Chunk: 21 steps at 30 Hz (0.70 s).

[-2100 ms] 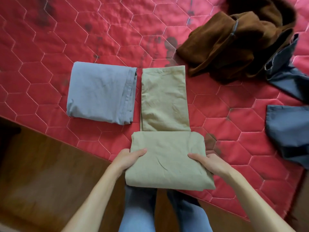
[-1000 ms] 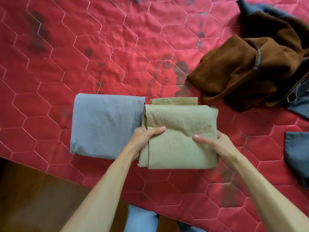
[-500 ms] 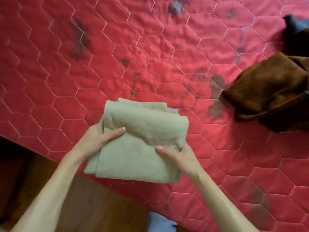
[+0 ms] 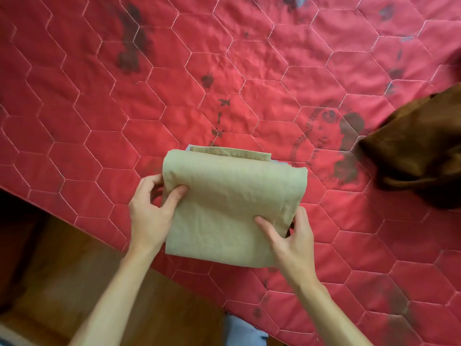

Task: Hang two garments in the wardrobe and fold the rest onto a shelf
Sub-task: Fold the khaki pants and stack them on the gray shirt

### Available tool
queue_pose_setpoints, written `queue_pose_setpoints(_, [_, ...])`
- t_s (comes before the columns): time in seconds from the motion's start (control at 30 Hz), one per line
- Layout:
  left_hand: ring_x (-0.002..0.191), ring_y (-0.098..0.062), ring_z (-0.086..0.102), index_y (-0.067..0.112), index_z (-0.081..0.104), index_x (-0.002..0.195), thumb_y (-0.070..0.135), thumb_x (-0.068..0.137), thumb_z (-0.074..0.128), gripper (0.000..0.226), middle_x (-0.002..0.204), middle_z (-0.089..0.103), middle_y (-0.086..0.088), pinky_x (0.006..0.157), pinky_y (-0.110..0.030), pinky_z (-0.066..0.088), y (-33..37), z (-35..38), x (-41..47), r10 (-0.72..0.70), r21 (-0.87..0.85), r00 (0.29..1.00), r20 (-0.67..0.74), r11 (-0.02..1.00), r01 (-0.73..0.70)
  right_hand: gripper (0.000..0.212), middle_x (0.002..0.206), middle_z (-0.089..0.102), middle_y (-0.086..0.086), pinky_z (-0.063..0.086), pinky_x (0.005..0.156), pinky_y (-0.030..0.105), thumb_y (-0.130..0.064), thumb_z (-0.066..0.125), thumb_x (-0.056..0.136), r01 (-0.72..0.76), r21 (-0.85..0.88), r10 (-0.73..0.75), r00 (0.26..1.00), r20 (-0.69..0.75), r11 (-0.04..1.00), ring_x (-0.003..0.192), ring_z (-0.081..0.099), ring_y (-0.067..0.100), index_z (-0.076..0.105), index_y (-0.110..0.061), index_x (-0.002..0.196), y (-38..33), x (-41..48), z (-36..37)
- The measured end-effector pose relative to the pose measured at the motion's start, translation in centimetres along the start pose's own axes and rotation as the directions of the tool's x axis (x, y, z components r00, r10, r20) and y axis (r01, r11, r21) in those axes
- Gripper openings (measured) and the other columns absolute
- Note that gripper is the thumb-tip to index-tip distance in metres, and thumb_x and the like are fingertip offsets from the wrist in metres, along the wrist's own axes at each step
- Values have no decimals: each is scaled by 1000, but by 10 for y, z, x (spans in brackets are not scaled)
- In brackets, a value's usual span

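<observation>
Above the near edge of the red quilted bedspread, the folded khaki garment sits between both grips, the left hand pinching its left edge, the right hand clamping its right edge, a brown garment well to its right.

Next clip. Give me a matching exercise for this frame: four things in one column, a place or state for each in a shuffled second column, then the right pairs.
1. folded beige garment
2. brown garment
3. blue fabric
4. red quilt

A. crumpled at the right edge
B. spread flat, hexagon stitching
C. gripped by the left hand and the right hand
D. a sliver peeking out behind the beige bundle

Pairs: 1-C, 2-A, 3-D, 4-B
</observation>
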State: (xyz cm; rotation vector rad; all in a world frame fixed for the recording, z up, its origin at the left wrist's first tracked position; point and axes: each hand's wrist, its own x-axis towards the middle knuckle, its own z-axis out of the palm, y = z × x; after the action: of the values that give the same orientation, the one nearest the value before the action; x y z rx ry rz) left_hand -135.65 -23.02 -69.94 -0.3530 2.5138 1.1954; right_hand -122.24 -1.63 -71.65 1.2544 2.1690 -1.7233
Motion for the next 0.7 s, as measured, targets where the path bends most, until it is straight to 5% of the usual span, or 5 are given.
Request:
queue_pose_setpoints(0.1, [103,-24,63,16,63,110,39,85,76,37,109,68,-2,91,-38,50,-3,18,18,20,135,1000,-3,991,-19,34,98,57,-7,48,81,32,-40,81,77,-67,-74,66,998,-12,995,96,58,12,57,-29,99,2,20,6])
queue_pose_setpoints(0.23, [139,-34,41,6,34,152,16,94,65,66,150,40,-19,116,-43,32,7,50,19,194,344,979,-69,926,-159,80,139,43,7,36,109,46,-38,80,73,-1,-352,-33,995,-89,936,132,37,22,41,-11,137,-4,34,13])
queue_pose_setpoints(0.37, [150,-37,27,11,42,152,6,93,47,60,161,31,-19,120,-59,20,11,78,7,613,600,775,154,566,-566,88,161,13,22,18,118,42,-29,69,78,255,-602,-334,942,-20,757,150,16,32,29,8,146,-28,29,24])
queue_pose_setpoints(0.53, [156,-26,10,21,23,160,37,103,31,59,168,15,-10,124,-53,6,-5,90,36,539,665,769,344,438,-605,86,162,5,23,12,121,43,-15,64,79,288,-620,-427,900,-85,730,152,11,32,22,5,151,-43,37,24])
queue_pose_setpoints(0.7, [156,-23,6,23,16,161,39,104,27,61,169,11,-8,124,-55,4,-11,102,49,509,680,780,364,426,-596,66,164,16,11,12,122,49,-25,50,93,477,-729,-501,839,212,491,153,10,25,30,-7,153,-19,58,62])
